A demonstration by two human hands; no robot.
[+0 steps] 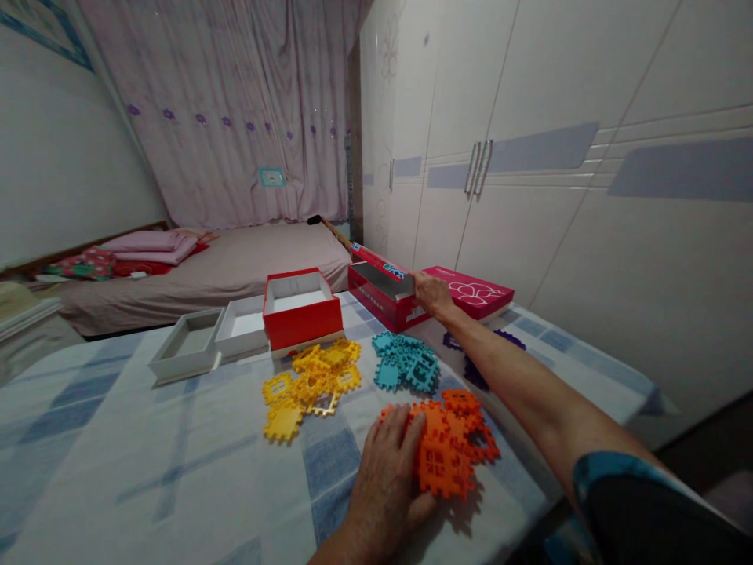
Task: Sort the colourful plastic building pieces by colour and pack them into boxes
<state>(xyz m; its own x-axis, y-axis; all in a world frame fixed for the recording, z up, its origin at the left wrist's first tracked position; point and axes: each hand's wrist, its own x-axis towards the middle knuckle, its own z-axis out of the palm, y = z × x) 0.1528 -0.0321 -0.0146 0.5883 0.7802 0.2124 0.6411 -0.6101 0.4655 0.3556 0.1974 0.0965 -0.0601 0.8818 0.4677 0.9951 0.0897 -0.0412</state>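
Observation:
My left hand (385,479) lies flat on the near edge of a pile of orange puzzle tiles (456,443), fingers spread over them. My right hand (431,293) reaches far across the table and grips the right rim of an open red box (382,294). A pink lid (476,292) lies just right of that box. Between the hands sit a pile of teal tiles (405,365) and a pile of yellow tiles (311,382). Purple tiles (471,369) show partly under my right forearm.
Another open red box (300,310) and two white trays (188,345) (244,326) stand at the back left of the checked tablecloth (147,455). A bed (205,271) lies beyond; wardrobe doors (529,157) run along the right.

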